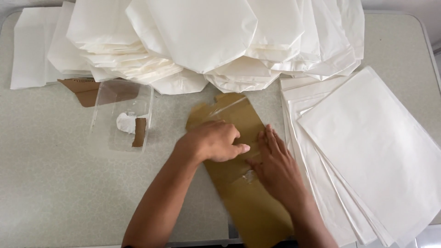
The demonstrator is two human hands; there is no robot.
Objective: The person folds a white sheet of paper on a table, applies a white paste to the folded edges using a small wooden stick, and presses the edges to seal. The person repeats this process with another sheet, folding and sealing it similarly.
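A flat brown cardboard piece [239,183], long and matte with a folded flap at its far end and a glossy strip of clear tape across it, lies slanted on the speckled grey desk [50,183], running from the picture's centre down toward 6 o'clock. Both hands press on its middle. The left hand [213,140] is curled into a loose fist, its grip closed with knuckles up and the thumb pushed flat against the board; whether it pinches anything underneath cannot be told. The right hand [275,167] lies just beside it at 4 o'clock, its grip spread open, fingers straight and flat on the cardboard, holding nothing.

At 9 o'clock from the hands stands a clear plastic box [120,117], rectangular and open-topped, holding a crumpled white scrap [125,123] and a small brown cardboard offcut [139,132]. A torn brown cardboard scrap [81,89] lies behind it.

Across 12 o'clock spreads a thick heap of folded white paper bags [202,36], smooth and slightly creased. At 3 o'clock a fanned stack of flat white paper sheets [376,147] lies close to the cardboard piece.
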